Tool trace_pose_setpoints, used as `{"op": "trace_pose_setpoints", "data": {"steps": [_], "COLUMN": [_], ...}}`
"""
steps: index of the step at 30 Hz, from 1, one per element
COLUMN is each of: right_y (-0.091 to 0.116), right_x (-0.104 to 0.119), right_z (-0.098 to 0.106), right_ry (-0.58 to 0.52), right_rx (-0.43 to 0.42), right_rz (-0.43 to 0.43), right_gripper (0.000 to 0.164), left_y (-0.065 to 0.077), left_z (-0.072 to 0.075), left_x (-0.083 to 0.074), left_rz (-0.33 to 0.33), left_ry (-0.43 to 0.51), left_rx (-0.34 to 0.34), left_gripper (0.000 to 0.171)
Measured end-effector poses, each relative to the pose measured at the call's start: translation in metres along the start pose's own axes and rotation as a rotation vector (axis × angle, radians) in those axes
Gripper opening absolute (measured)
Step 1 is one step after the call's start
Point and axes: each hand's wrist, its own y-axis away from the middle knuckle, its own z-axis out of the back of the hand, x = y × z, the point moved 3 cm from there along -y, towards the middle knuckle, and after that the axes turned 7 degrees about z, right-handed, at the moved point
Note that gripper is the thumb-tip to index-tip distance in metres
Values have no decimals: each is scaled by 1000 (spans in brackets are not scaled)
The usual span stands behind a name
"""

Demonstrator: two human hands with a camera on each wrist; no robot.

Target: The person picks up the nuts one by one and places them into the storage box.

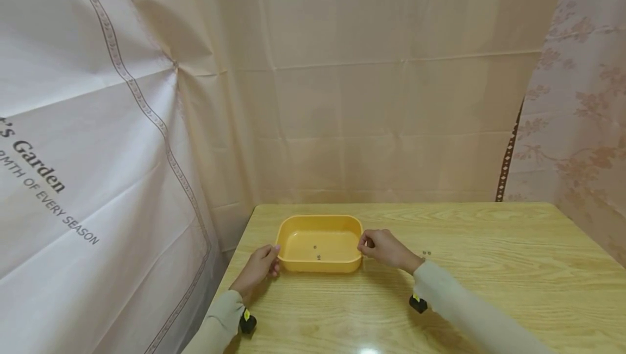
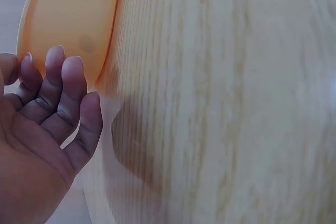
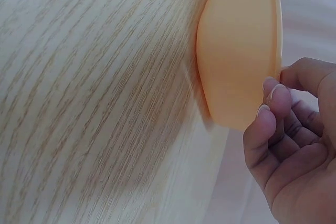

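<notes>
A yellow plastic tray (image 1: 320, 266) with rounded corners and raised sides stands on the wooden table. My left hand (image 1: 259, 268) pinches its left rim, thumb at the top edge and fingers bent against the outside wall. At the opposite end my right hand (image 1: 386, 248) grips the right rim between thumb and curled fingers. Several tiny dark round pieces (image 1: 319, 258) lie on the tray's floor, too small to identify. In the left wrist view the hand (image 2: 47, 114) is at the tray's end wall (image 2: 68, 19); in the right wrist view the other hand (image 3: 294, 140) holds the rim.
More tiny round pieces (image 1: 427, 253) lie on the table (image 1: 513, 267) just beyond my right wrist. A beige cloth (image 1: 371, 98) hangs behind the table, a printed white cloth (image 1: 98, 180) at the left, a floral one (image 1: 587, 115) at the right.
</notes>
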Motion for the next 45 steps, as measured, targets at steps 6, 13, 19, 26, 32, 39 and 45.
{"op": "trace_pose_setpoints", "data": {"steps": [6,13,19,26,32,39,45], "right_y": [2,3,5,11,19,31,45], "right_x": [1,1,-2,-10,-19,-29,-36], "right_z": [1,4,9,17,22,29,36], "right_ry": [-16,-27,-10,-18,22,56,60], "right_rx": [6,2,-19,-29,-44,-47,-63], "right_rz": [-2,-9,-3,-43,-70,-104,-101], "right_gripper": [8,6,4,5,6,6,5], "left_y": [0,-1,-2,-1,-1,1,2], "left_z": [-1,-2,-2,-1,0,0,-1], "left_x": [0,-3,-1,-3,-2,-3,-2], "left_rz": [-14,0,2,-17,-7,-9,-3], "left_ry": [-24,-23,-23,-35,-28,-27,-20], "left_rx": [3,-2,3,4,6,10,3], "left_gripper": [37,41,40,41,41,41,40]}}
